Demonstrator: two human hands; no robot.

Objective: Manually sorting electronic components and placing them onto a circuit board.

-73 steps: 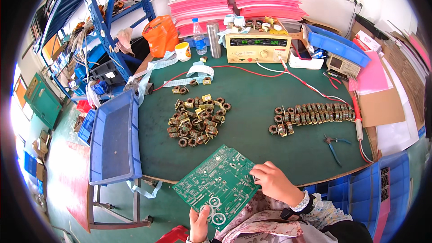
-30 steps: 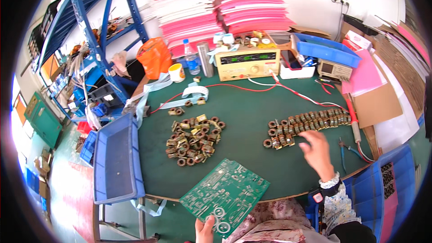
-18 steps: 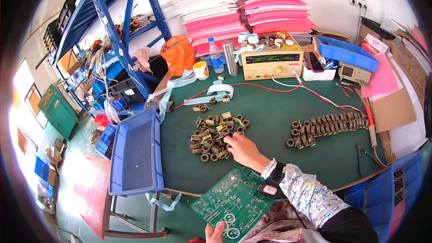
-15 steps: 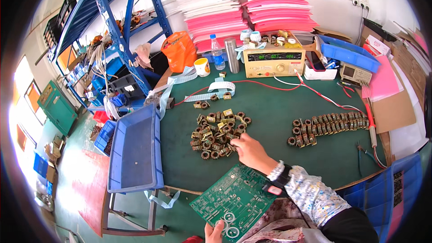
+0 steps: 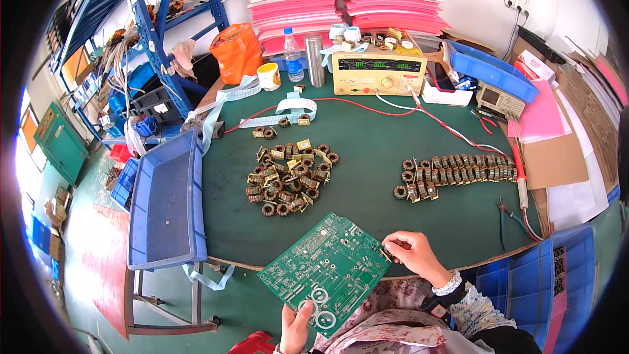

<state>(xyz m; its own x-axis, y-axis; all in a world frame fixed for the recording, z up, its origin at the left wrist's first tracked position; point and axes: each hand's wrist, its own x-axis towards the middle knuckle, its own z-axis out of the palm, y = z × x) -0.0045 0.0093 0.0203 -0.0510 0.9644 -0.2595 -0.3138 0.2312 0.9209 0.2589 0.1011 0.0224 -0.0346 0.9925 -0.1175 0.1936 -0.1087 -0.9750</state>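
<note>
My left hand (image 5: 295, 326) grips the lower left edge of a green circuit board (image 5: 325, 257), thumb on top beside white rings printed on it. The board is tilted above the table's front edge. At the board's right corner, my right hand (image 5: 414, 255) pinches a small toroidal coil (image 5: 387, 256), mostly covered by the fingers; whether it touches the board I cannot tell. Beyond the board lies a loose pile of copper-wound toroidal coils (image 5: 288, 180) with yellowish bases. Farther right, more coils (image 5: 458, 174) stand in close rows.
A blue tray (image 5: 137, 239) flanks the table's left side. Behind the pile lies a pale blue paper strip (image 5: 268, 120). A beige power supply (image 5: 380, 82) stands at the back, its red and white leads crossing the table. Pliers (image 5: 503, 226) and a red-handled probe (image 5: 517, 164) lie on the right.
My right hand has left the pile and moved right and nearer to the board's right corner, now with a coil in its fingers. The view has shifted, and the board shows more fully.
</note>
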